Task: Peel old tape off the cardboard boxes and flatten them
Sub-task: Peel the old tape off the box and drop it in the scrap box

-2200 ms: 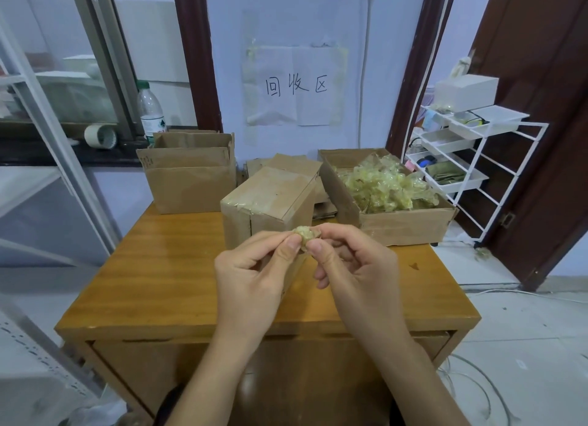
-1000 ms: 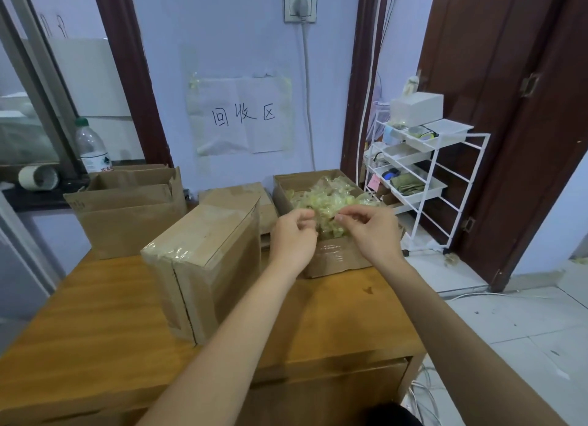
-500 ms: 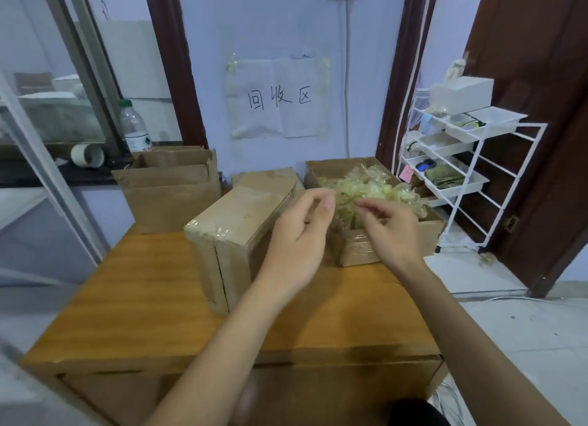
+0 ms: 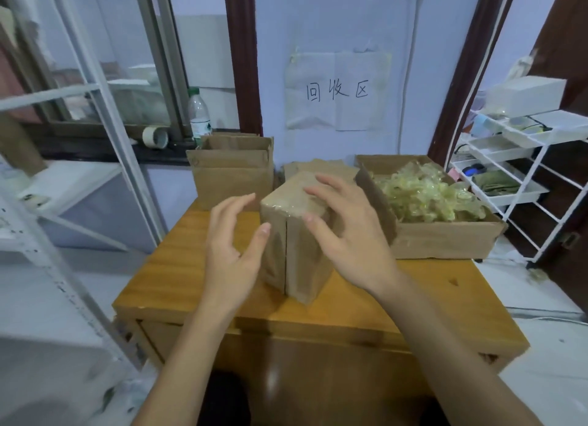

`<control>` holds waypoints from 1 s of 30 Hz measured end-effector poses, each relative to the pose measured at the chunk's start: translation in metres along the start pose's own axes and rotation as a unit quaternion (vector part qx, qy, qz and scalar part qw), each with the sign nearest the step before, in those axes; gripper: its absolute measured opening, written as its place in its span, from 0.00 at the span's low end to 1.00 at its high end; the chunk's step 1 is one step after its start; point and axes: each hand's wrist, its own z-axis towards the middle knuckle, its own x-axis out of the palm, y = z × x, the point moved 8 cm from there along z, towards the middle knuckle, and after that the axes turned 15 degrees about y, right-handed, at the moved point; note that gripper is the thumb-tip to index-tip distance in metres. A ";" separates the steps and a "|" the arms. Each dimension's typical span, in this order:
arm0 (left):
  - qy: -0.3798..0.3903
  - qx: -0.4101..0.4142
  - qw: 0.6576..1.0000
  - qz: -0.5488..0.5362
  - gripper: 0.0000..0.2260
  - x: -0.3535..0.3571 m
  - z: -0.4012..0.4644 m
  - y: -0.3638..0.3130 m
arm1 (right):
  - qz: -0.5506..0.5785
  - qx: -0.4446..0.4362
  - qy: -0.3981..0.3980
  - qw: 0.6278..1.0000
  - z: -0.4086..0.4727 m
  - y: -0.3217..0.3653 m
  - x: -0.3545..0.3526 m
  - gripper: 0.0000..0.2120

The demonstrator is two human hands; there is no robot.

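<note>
Standing at frame centre on the wooden table (image 4: 197, 253), the taped cardboard box (image 4: 296, 250) is flanked by both hands. Left hand (image 4: 234, 250) is spread beside its left face, nothing gripped. Right hand (image 4: 350, 234) is splayed over its top right; contact cannot be told. Peeled tape (image 4: 426, 196) is heaped in the open box (image 4: 445, 241) at right.

Bench (image 4: 197, 276): bare wood at lower left and lower right. Centre: sealed box (image 4: 296, 234), upright. Right of centre: tape-filled open box (image 4: 445, 238), close beside it. Upper centre: open box (image 4: 232, 174) near back edge.
</note>
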 end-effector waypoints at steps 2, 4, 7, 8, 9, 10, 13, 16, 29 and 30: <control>0.021 -0.004 1.000 0.002 0.21 0.006 0.000 0.007 | -0.045 0.003 0.035 0.998 0.006 0.005 0.015 0.22; 0.057 -0.016 0.998 0.002 0.26 0.015 0.001 0.013 | -0.077 0.015 0.047 0.996 0.008 0.002 0.024 0.24; 0.107 -0.042 0.993 -0.009 0.36 0.028 0.005 0.022 | -0.086 0.016 0.036 0.995 0.006 -0.004 0.025 0.24; 0.111 -0.043 0.993 -0.017 0.37 0.030 0.006 0.025 | -0.077 0.020 0.040 0.996 0.005 -0.006 0.024 0.24; 0.110 -0.041 0.993 -0.025 0.38 0.031 0.007 0.026 | -0.067 0.025 0.047 0.996 0.006 -0.008 0.023 0.25; 0.109 -0.036 0.993 -0.030 0.39 0.030 0.008 0.027 | -0.058 0.031 0.057 0.996 0.007 -0.009 0.022 0.26; 0.114 -0.021 0.993 -0.024 0.40 0.032 0.009 0.026 | -0.052 0.037 0.085 0.994 0.009 -0.012 0.020 0.27; 0.109 -0.015 0.994 0.003 0.40 0.034 0.006 0.026 | -0.054 0.034 0.087 0.994 0.009 -0.013 0.018 0.27; 0.123 -0.022 0.990 0.067 0.41 0.037 0.004 0.021 | -0.043 0.019 0.096 0.994 0.007 -0.013 0.013 0.27; 0.123 -0.020 0.990 0.068 0.41 0.038 0.004 0.020 | -0.045 0.018 0.098 0.994 0.007 -0.014 0.013 0.27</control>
